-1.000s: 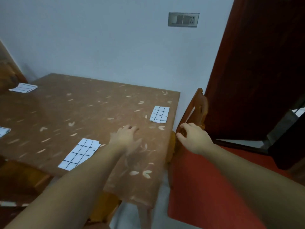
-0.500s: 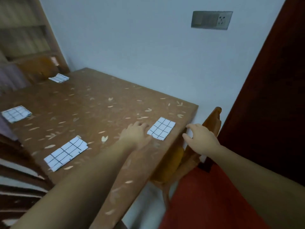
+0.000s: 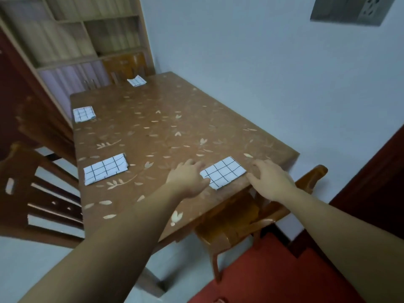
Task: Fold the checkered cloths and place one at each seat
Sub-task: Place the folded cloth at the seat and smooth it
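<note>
**Two open hands flank the folded cloth at the table's near right corner**

Head view: the nearest cloth (image 3: 223, 172), a white rectangle with a dark grid, lies folded flat at the near right corner of the table (image 3: 164, 127), close to the edge above a chair (image 3: 231, 219) tucked under that corner. The left hand (image 3: 188, 179) rests palm down on the table just left of this cloth, fingers straight and slightly spread, their tips level with the cloth's left edge. The right hand (image 3: 271, 180) is on the cloth's other side, fingers loosely extended and holding nothing, one fingertip at the cloth's right corner (whether either hand actually touches the fabric cannot be told). The cloth lies between the two hands, pinched by neither.

A second cloth (image 3: 106, 168) lies folded at the table's near left edge, facing a slatted chair (image 3: 19, 193). A third cloth (image 3: 84, 114) lies farther along that left edge, and a fourth cloth (image 3: 136, 80) at the table's far end. Beyond the far end stands a shelf unit (image 3: 76, 33); a wall socket (image 3: 349, 9) is high on the wall to the table's right.
</note>
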